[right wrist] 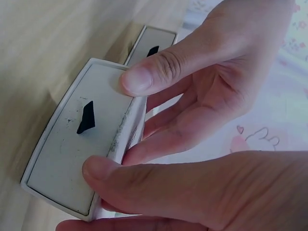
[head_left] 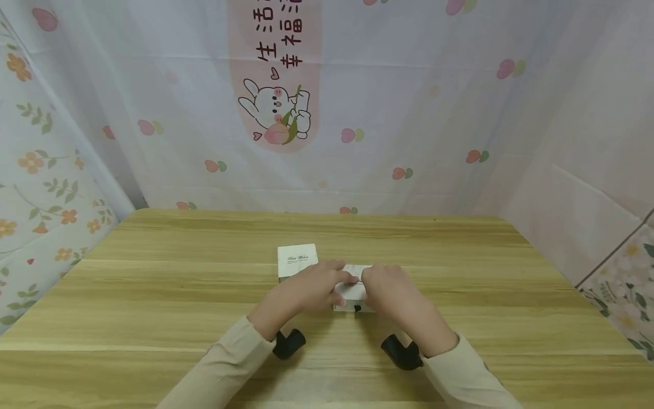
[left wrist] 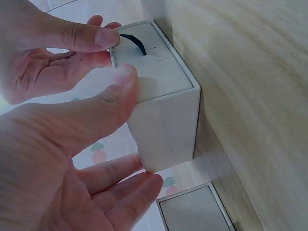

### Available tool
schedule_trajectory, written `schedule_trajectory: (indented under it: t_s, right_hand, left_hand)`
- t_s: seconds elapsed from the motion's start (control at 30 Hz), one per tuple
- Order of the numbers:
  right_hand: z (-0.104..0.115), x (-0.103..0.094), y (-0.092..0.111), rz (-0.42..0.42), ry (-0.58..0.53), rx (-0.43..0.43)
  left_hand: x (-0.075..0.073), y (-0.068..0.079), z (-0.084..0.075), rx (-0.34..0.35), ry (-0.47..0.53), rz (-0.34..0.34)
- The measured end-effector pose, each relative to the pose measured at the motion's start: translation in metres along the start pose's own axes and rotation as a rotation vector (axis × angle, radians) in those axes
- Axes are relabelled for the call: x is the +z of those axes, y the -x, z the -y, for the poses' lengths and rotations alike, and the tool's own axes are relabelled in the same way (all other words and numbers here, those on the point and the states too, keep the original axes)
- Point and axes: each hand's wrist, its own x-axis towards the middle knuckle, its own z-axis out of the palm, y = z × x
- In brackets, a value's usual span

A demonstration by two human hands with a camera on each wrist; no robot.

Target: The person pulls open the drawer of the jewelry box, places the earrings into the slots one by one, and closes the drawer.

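While the left hand (head_left: 311,287) and right hand (head_left: 390,289) grip a white box (head_left: 352,291) between them on a wooden table (head_left: 204,318), seen from the head, a second box (head_left: 298,258) sits beyond the left. At the left wrist, that hand's thumb rests on the tabbed face; at the right wrist, the other thumb pins its edge near a black tab (right wrist: 87,118), apparently a steadying step, and any pull would call for one bracing hand.

Holding a white box (right wrist: 62,154) between left hand (right wrist: 216,72) and right hand (right wrist: 159,190), with both thumbs on the face near one scuffed edge. Showing a black tab (right wrist: 87,118) mid-face, among small dark marks. Also showing a second white box (right wrist: 150,38) just beyond, partly hidden, with another black tab (right wrist: 153,50), plus wood-grained bench (right wrist: 43,62) and pale printed cloth (right wrist: 284,125) behind.
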Motion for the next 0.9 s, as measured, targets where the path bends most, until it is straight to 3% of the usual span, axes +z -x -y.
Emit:
schedule_trajectory:
  t_s: [0.37,0.67,0.9]
  right_hand:
    - [-0.008,-0.001,-0.008,0.055,-0.001,0.066]
    - [-0.019,0.003,-0.013,0.072,-0.067,0.109]
    - [-0.026,0.007,-0.014,0.038,-0.078,0.11]
  left_hand:
    - [0.0,-0.013,0.0,-0.066,0.07,0.013]
    - [0.001,-0.02,0.003,-0.065,0.086,-0.014]
    - [0.003,-0.021,0.005,-0.045,0.071,-0.053]
